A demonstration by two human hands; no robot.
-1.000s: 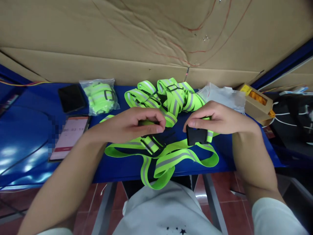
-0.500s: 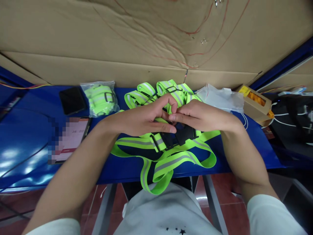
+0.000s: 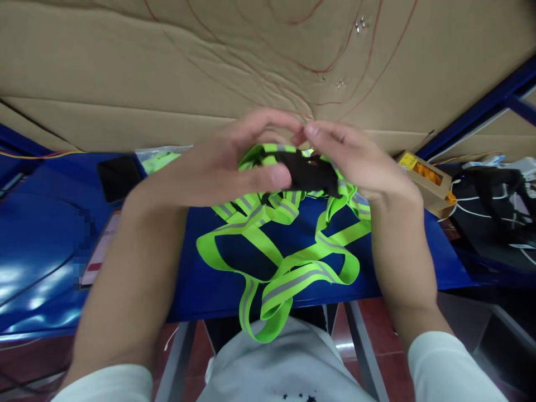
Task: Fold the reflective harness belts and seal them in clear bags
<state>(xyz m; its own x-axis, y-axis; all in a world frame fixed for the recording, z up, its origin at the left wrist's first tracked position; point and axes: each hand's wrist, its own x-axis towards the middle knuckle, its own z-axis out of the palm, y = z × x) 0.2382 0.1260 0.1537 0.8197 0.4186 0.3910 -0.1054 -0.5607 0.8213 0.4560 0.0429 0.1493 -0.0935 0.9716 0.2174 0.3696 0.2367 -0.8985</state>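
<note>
A neon-green strap with a grey reflective stripe lies in loose loops on the blue table, one loop hanging over the front edge. Its black plastic buckle is lifted above the table between my hands. My left hand is closed around the strap at the buckle's left end, thumb across the front. From the other side, my right hand grips the strap and buckle's right end, its fingertips meeting the left ones above. Both hands are slightly blurred, and the strap bunched behind them is partly hidden.
At the left are a black phone, a bagged green strap and a tablet-like screen. A small cardboard box stands at the right, beside black gear with white cables. A cardboard panel rises behind the table.
Both hands have moved up and away from me, lifting the buckle and part of the strap off the table. The front loops have stayed nearly in place.
</note>
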